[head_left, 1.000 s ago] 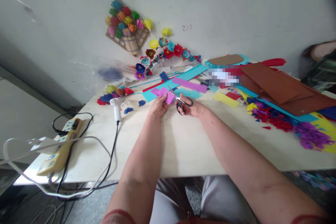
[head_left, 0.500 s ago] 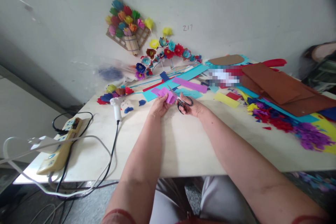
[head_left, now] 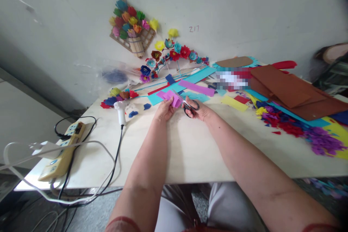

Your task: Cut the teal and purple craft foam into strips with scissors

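Note:
My left hand (head_left: 164, 110) pinches a folded piece of pink-purple paper (head_left: 170, 98) just above the table near its far middle. My right hand (head_left: 200, 110) grips black-handled scissors (head_left: 188, 107), fingers through the loops, with the blades reaching left into the paper's right edge. The two hands sit close together, almost touching.
A white glue gun (head_left: 120, 110) lies left of my hands, its black cord running to a beige power strip (head_left: 63, 150) at the table's left edge. Coloured paper sheets, brown sheets (head_left: 290, 90) and paper flowers (head_left: 165, 56) crowd the back and right. Purple and red scraps (head_left: 304, 132) lie right.
The scissors blades have closed a little further into the pink paper. Both hands stay in nearly the same place.

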The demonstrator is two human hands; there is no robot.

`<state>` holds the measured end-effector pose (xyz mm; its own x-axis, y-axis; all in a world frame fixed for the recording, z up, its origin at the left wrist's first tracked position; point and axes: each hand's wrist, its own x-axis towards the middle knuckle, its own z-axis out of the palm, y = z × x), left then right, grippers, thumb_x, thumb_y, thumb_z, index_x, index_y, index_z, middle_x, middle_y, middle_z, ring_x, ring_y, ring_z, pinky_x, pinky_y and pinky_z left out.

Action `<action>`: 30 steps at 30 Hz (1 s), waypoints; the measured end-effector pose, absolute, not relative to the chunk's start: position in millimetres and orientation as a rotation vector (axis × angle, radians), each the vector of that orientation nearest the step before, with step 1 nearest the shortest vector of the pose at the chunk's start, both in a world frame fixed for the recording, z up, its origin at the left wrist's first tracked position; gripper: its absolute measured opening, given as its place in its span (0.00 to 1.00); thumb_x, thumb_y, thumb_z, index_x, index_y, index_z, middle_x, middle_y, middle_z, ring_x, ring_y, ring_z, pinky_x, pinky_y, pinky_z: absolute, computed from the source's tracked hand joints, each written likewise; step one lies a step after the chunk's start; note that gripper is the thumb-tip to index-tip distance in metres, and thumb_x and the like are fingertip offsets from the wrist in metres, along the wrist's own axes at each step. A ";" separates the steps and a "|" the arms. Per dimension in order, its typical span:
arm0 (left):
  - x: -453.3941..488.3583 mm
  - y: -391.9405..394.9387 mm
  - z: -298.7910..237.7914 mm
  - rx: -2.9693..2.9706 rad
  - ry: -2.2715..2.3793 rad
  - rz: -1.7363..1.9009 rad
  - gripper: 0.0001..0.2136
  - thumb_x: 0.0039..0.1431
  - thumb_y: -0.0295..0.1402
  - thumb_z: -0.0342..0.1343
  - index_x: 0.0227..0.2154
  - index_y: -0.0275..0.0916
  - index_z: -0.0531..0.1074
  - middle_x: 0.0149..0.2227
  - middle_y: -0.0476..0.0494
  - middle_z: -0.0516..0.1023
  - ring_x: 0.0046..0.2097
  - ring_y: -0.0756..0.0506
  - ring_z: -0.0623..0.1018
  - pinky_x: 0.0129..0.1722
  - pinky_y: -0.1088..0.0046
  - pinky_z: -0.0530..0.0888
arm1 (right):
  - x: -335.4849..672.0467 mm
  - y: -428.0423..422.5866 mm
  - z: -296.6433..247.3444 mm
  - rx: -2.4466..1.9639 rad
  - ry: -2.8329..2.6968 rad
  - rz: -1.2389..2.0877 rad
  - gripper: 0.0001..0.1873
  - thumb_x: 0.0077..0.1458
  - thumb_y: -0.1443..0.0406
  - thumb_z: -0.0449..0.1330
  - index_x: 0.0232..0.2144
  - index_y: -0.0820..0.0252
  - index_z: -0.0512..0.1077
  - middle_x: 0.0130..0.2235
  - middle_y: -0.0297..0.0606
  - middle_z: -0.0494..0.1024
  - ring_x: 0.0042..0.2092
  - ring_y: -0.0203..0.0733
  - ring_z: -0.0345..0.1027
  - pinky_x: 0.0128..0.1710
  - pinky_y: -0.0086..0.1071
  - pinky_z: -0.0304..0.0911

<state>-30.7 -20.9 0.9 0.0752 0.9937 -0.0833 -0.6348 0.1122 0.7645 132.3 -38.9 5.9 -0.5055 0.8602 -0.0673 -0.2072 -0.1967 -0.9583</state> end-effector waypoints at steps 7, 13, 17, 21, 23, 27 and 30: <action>-30.7 -19.7 -0.5 0.638 0.713 1.359 0.07 0.56 0.24 0.54 0.38 0.33 0.71 0.29 0.45 0.78 0.30 0.51 0.78 0.39 0.74 0.76 | 131.0 -40.3 5.7 -0.817 -1.337 1.750 0.31 0.36 0.41 0.62 0.28 0.63 0.66 0.14 0.27 0.63 0.13 0.28 0.54 0.09 0.23 0.44; -30.4 -20.0 0.0 0.646 0.720 1.376 0.09 0.57 0.26 0.54 0.41 0.33 0.71 0.32 0.43 0.79 0.33 0.50 0.78 0.40 0.74 0.75 | 132.8 -40.5 6.6 -0.799 -1.368 1.765 0.31 0.37 0.41 0.62 0.28 0.63 0.66 0.14 0.27 0.64 0.13 0.28 0.54 0.10 0.23 0.43; -32.1 -17.6 -0.8 0.618 0.703 1.421 0.13 0.56 0.32 0.57 0.44 0.34 0.71 0.37 0.39 0.79 0.39 0.47 0.79 0.42 0.71 0.75 | 133.3 -42.5 8.8 -0.816 -1.370 1.787 0.28 0.39 0.44 0.62 0.27 0.63 0.66 0.14 0.28 0.64 0.13 0.28 0.54 0.10 0.23 0.43; -34.0 -14.3 -1.5 0.607 0.712 1.526 0.11 0.56 0.29 0.56 0.43 0.34 0.71 0.35 0.41 0.79 0.38 0.48 0.79 0.41 0.74 0.75 | 133.7 -43.8 9.6 -0.840 -1.378 1.811 0.25 0.42 0.46 0.62 0.27 0.64 0.67 0.16 0.29 0.66 0.13 0.27 0.54 0.10 0.22 0.44; -34.6 -12.9 -1.9 0.605 0.734 1.561 0.10 0.56 0.27 0.55 0.42 0.34 0.72 0.33 0.42 0.79 0.36 0.50 0.79 0.40 0.77 0.75 | 133.9 -44.2 9.6 -0.848 -1.386 1.808 0.25 0.43 0.47 0.61 0.28 0.64 0.68 0.16 0.29 0.66 0.13 0.27 0.54 0.10 0.22 0.44; -34.9 -12.5 -2.0 0.598 0.740 1.567 0.11 0.55 0.27 0.56 0.43 0.35 0.72 0.33 0.43 0.79 0.34 0.51 0.79 0.38 0.79 0.75 | 134.0 -44.5 9.0 -0.840 -1.394 1.794 0.25 0.43 0.46 0.61 0.29 0.64 0.68 0.16 0.30 0.66 0.13 0.27 0.54 0.09 0.22 0.44; -34.8 -14.1 -0.8 0.630 0.704 1.562 0.11 0.55 0.25 0.57 0.42 0.34 0.72 0.33 0.43 0.79 0.34 0.51 0.79 0.38 0.79 0.75 | 134.2 -43.7 7.8 -0.820 -1.388 1.801 0.27 0.43 0.45 0.61 0.29 0.64 0.68 0.16 0.30 0.67 0.14 0.28 0.55 0.10 0.23 0.45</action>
<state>-34.8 -14.1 -0.8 -0.1025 0.9947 -0.0037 -0.6613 -0.0654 0.7473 134.2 -43.7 7.8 -0.5477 0.8344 -0.0613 -0.1534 -0.1722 -0.9730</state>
